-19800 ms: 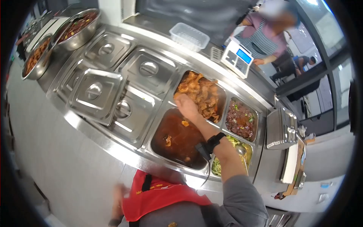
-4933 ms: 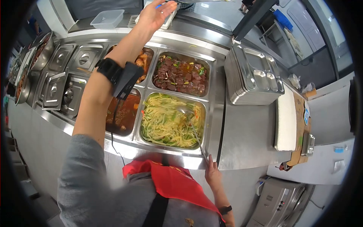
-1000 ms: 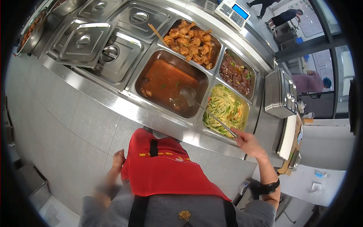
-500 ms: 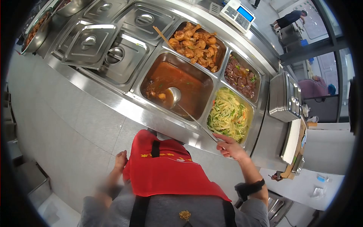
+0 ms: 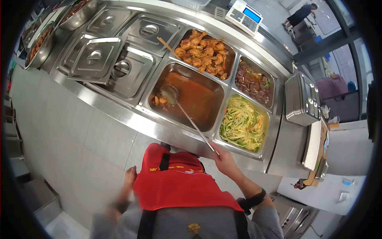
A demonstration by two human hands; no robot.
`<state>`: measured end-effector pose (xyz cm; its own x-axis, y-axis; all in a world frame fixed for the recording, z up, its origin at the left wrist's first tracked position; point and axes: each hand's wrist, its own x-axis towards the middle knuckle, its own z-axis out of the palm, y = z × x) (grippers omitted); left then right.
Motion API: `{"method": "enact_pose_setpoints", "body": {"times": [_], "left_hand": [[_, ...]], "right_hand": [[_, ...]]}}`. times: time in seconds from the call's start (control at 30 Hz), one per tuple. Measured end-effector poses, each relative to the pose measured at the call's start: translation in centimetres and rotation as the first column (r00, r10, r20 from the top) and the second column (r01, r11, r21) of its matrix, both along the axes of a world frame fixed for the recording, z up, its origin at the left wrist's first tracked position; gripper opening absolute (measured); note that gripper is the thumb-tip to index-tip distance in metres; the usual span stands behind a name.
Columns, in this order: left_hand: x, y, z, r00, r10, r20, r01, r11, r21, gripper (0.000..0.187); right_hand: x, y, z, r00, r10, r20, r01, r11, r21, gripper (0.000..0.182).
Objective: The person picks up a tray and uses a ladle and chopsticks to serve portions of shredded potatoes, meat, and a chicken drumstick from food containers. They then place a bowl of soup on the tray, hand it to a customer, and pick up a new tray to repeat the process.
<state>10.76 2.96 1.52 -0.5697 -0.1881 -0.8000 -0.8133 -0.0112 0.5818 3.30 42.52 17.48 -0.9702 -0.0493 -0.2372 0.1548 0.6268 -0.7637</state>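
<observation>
My right hand (image 5: 225,159) is closed around the handle end of a long metal ladle (image 5: 192,122). The ladle's bowl is partly under the reddish-brown broth in a deep steel pan (image 5: 221,95), beside some brown chunks (image 5: 160,100) at the pan's left end. My left hand (image 5: 130,174) hangs at my side near the red apron (image 5: 175,187); its fingers look curled in, with nothing visible in them. Right of the broth is a pan of shredded green vegetables (image 5: 243,123). Behind it lie chicken drumsticks (image 5: 203,51) with a wooden utensil handle (image 5: 167,47) sticking out.
Dark meat slices (image 5: 253,80) fill another pan. Steel lids (image 5: 94,59) cover the pans on the left, one lying askew. Stacked steel trays (image 5: 300,99) stand at the right, and a scale (image 5: 243,18) at the back. Two people (image 5: 301,16) are beyond the glass.
My right hand has moved left and slightly down with the ladle. The ladle's bowl has shifted left, deeper into the broth. My left hand stays at my side; the view has tilted slightly.
</observation>
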Motion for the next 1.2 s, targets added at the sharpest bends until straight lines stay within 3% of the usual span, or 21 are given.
{"method": "enact_pose_setpoints", "body": {"times": [0.1,0.2,0.23,0.27,0.33,0.43,0.53,0.9,1.0,1.2], "left_hand": [[1.0,-1.0,-2.5,1.0,0.005,-0.005,-0.005,1.0,-0.012,0.033],[0.6,-0.6,-1.9,0.999,-0.031,0.008,0.032,0.998,-0.05,0.033],[0.3,-0.5,-1.7,0.998,-0.06,-0.008,0.06,0.996,-0.062,0.033],[0.0,-0.3,-1.4,0.996,-0.089,-0.025,0.087,0.993,-0.074,0.032],[-0.2,-0.2,-1.3,0.994,-0.099,-0.039,0.096,0.993,-0.062,0.032],[-0.4,-0.4,-1.6,0.998,-0.064,-0.026,0.064,0.998,-0.01,0.032],[-0.2,-0.7,-1.9,0.998,-0.067,-0.014,0.067,0.998,0.004,0.032],[0.6,-0.7,-3.8,0.983,-0.169,-0.067,0.158,0.977,-0.144,0.036],[0.4,-0.1,-3.5,0.996,-0.07,-0.053,0.069,0.998,-0.012,0.034],[0.7,0.3,-4.1,0.997,-0.005,-0.077,0.01,0.998,0.067,0.032]], "right_hand": [[0.8,1.3,0.1,0.988,-0.152,0.018,0.152,0.988,0.025,0.04],[1.4,3.8,-0.8,0.964,-0.263,0.03,0.262,0.964,0.04,0.04],[1.6,4.1,-0.8,0.955,-0.284,0.083,0.28,0.958,0.056,0.041],[1.8,4.2,-0.7,0.911,-0.352,0.216,0.375,0.924,-0.078,0.042],[1.9,3.6,0.4,0.775,-0.397,0.491,0.577,0.763,-0.293,0.042],[2.3,2.8,1.2,0.598,-0.281,0.751,0.765,0.48,-0.429,0.043],[2.8,3.2,0.8,0.564,-0.029,0.825,0.806,0.235,-0.543,0.043],[1.6,3.7,7.5,0.615,-0.091,0.783,0.773,0.263,-0.577,0.043],[0.1,3.5,10.7,0.609,-0.157,0.778,0.782,0.286,-0.554,0.043],[-3.7,5.4,14.1,0.683,-0.209,0.7,0.73,0.238,-0.641,0.046]]}}
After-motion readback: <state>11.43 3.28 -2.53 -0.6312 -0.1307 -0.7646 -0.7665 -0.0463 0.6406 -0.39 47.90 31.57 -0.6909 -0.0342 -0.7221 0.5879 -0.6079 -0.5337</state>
